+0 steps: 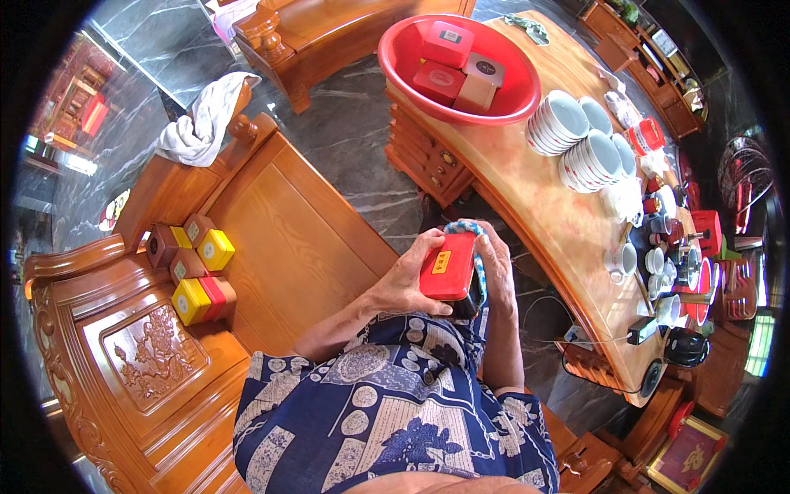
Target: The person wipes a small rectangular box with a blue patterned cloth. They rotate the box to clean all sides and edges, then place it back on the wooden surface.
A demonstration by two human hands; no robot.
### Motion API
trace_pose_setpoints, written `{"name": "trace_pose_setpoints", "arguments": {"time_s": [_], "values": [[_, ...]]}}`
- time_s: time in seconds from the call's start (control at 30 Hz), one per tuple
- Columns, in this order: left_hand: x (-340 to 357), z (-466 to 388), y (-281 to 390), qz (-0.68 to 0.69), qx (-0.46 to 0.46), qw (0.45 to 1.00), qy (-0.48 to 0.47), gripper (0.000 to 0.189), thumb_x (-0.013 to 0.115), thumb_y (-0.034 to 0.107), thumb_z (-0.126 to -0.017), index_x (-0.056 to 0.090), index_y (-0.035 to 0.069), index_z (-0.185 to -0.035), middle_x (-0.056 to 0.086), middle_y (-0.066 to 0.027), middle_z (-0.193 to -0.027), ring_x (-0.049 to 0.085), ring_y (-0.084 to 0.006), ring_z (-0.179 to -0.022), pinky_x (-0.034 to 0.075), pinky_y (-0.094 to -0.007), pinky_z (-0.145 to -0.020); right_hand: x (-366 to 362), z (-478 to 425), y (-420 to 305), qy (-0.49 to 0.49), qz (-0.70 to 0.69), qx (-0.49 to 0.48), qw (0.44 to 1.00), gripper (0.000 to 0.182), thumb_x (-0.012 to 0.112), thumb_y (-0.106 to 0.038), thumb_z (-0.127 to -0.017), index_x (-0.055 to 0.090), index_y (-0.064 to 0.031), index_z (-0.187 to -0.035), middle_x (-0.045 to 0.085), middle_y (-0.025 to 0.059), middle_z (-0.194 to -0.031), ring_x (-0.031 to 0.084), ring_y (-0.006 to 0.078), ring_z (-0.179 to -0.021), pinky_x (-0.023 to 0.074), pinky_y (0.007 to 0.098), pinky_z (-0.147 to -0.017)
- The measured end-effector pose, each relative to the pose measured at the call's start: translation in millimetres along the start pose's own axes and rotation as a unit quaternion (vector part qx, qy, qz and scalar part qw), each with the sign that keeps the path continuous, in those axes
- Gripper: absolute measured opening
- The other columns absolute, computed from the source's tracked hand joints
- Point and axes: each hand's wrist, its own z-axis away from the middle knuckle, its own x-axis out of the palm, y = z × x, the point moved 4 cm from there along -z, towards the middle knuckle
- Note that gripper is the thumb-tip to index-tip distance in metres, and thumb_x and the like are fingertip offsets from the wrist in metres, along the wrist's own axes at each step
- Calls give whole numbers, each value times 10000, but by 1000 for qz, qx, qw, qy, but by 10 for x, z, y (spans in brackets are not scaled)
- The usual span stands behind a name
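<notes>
A red tin box [447, 272] with a yellow label is held in front of my body, above the lap of a patterned blue garment. My left hand [401, 281] grips its left side, thumb along the lower edge and fingers at the far edge. On the opposite side, my right hand [498, 262] presses a blue-and-white cloth [480, 272] along the tin's side and far edge. The fingers of the right hand are partly hidden behind the tin and cloth.
Several tins [200, 302] stand on the wooden bench [296, 241] at left; a white cloth [207, 123] drapes over its armrest. On the table [512, 167], a red basin [395, 55] holds several tins. Stacked bowls [592, 160], a mug [620, 262] and tea ware crowd the right side.
</notes>
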Motion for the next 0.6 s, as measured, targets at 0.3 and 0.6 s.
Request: {"name": "trace_pose_setpoints", "arguments": {"time_s": [0.3,0.6], "values": [[12,-43,102,119,-35,992,-1,1052,924,266,-524,360,43,-1384,320,-164,-1424,328,-279,-1353,267,-377,-1131,-42,4,72,144,-193,31,970,226,517,-252,-989,594,-42,-955,660,47,-884,619,94,-747,514,233,-708],[-47,-42,39,-124,-9,992,36,1141,940,272,-479,310,30,-1400,301,-233,-1428,329,-367,-1353,301,-410,-1116,67,131,-65,97,140,-45,984,417,493,-318,-976,522,-22,-1268,561,100,-1187,530,199,-1123,393,326,-983]]}}
